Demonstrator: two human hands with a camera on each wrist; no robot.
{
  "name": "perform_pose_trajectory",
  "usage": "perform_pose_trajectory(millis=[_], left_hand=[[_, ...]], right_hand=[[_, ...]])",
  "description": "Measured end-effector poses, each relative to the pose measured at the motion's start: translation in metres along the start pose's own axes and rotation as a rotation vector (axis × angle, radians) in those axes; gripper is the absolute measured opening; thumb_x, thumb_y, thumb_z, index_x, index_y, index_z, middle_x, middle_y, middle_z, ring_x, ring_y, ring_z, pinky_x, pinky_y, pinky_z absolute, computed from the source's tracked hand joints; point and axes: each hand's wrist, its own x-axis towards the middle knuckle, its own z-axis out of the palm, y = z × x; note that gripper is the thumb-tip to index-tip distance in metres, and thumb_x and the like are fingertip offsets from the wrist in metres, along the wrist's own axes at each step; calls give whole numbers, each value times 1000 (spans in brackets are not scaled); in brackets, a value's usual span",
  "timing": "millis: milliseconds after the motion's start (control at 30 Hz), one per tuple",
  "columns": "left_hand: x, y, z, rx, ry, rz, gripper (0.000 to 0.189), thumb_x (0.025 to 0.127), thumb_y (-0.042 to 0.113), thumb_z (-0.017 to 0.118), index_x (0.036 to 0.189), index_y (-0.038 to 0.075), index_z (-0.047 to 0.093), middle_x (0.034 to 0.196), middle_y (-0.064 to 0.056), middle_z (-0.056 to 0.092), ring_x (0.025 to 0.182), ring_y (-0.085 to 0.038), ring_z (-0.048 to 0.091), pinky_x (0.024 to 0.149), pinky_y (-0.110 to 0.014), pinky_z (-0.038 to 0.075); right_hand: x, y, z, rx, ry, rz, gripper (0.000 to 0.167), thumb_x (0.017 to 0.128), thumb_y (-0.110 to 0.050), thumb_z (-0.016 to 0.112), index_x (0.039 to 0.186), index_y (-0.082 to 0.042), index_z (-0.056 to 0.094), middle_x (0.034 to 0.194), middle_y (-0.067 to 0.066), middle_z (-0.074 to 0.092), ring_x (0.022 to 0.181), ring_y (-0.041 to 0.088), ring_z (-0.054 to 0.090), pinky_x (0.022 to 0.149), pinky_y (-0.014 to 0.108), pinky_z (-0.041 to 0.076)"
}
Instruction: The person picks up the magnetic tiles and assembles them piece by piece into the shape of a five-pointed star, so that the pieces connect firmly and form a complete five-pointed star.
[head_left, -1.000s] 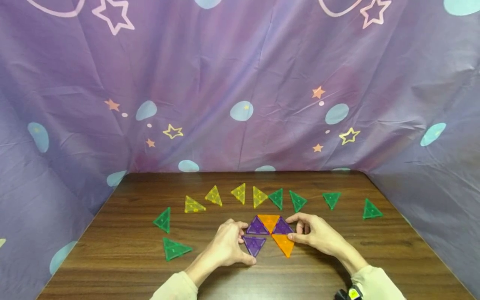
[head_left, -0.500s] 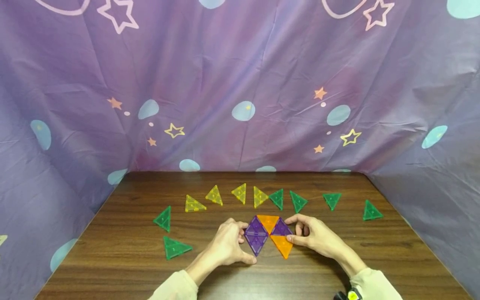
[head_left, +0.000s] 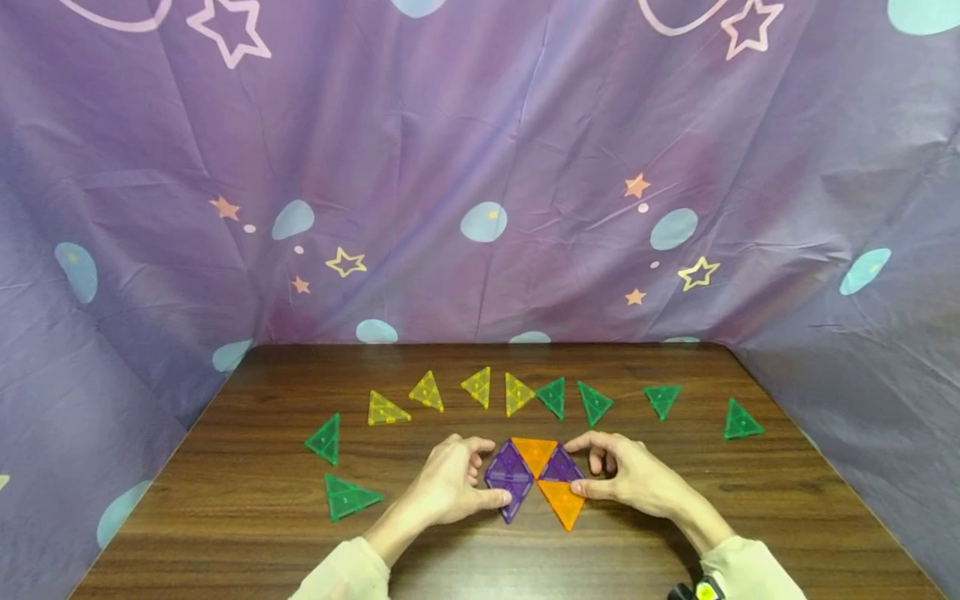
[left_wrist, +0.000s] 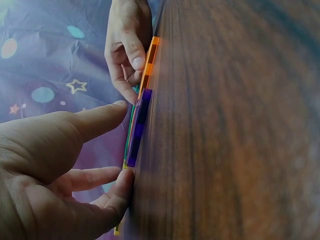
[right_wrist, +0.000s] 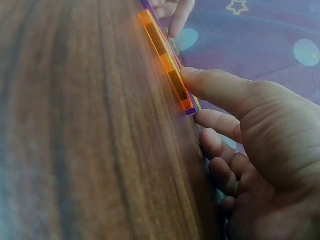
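Note:
Flat translucent triangle tiles lie edge to edge on the table, most of a hexagon with its gap toward me. On the left are an upper purple tile [head_left: 509,459] and a lower purple tile [head_left: 514,490]; an orange tile [head_left: 535,454] sits at the top. The right side has another purple tile [head_left: 562,467] and a lower orange tile [head_left: 564,505]. My left hand [head_left: 448,486] is beside the left pair, its thumb slightly above them, fingertips by the edge. With thumb and index finger, my right hand [head_left: 637,472] holds the right purple tile, thumb also touching the lower orange one.
Several yellow tiles [head_left: 480,387] and green tiles [head_left: 596,403] lie in an arc behind the hands. Two green tiles [head_left: 351,497] are at the left, another green tile [head_left: 742,420] at the far right. A patterned purple cloth [head_left: 420,167] encloses the wooden table [head_left: 240,533].
The lower-left purple tile has joined the upper one, closing a gap. The joined tiles have since shifted slightly toward me. My left thumb has moved from below the tiles to over them.

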Motion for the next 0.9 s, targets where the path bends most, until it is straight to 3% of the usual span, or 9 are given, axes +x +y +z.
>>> perform_pose_trajectory(millis=[167, 267, 400, 500, 667, 800, 900], left_hand=[[1, 0, 0, 22, -10, 7, 75, 78, 26, 103, 141, 0, 71, 100, -1, 59, 85, -10, 55, 79, -30, 54], [4, -13, 7, 42, 7, 55, 71, 79, 27, 102, 139, 4, 73, 98, 0, 58, 85, -11, 53, 78, -31, 51], [8, -29, 14, 55, 39, 106, 69, 78, 32, 102, 137, 8, 75, 94, 6, 56, 85, -7, 50, 78, -28, 48], [6, -24, 12, 28, 26, 77, 71, 76, 30, 103, 137, 8, 76, 95, 7, 56, 86, -5, 50, 79, -26, 48], [-2, -5, 4, 16, -1, 28, 70, 76, 23, 104, 136, 4, 75, 98, 0, 57, 85, -9, 50, 79, -27, 48], [-4, -1, 4, 14, 3, 18, 68, 75, 22, 104, 135, 5, 76, 98, -1, 57, 84, -7, 49, 78, -26, 47], [-3, -1, 5, 13, 6, 20, 68, 75, 22, 104, 135, 5, 76, 99, -2, 57, 84, -7, 49, 78, -26, 47]], right_hand=[[-1, -2, 0, -60, 25, -23, 49, 92, -42, 92, 136, -28, 78, 89, -10, 58, 78, 8, 51, 79, 39, 29], [-1, -4, -1, -62, 17, -25, 50, 92, -43, 92, 138, -29, 78, 90, -10, 58, 80, 9, 50, 79, 38, 29], [2, -2, -6, 23, -17, -14, 52, 96, -37, 90, 141, -18, 76, 92, -5, 61, 78, 7, 52, 72, 30, 41], [1, 4, -16, 127, -12, 27, 50, 100, -28, 87, 143, -8, 72, 95, 2, 66, 75, 8, 57, 62, 25, 50], [-10, 21, -38, 157, 143, 115, 49, 103, -24, 83, 146, -6, 69, 108, 9, 75, 89, 13, 68, 71, 25, 57], [-24, 43, -62, 107, 320, 148, 53, 104, -23, 81, 152, -6, 65, 126, 12, 76, 103, 8, 70, 85, 21, 57], [-36, 60, -81, 70, 423, 167, 58, 105, -22, 81, 157, -7, 60, 137, 6, 73, 111, 4, 69, 87, 17, 55]])
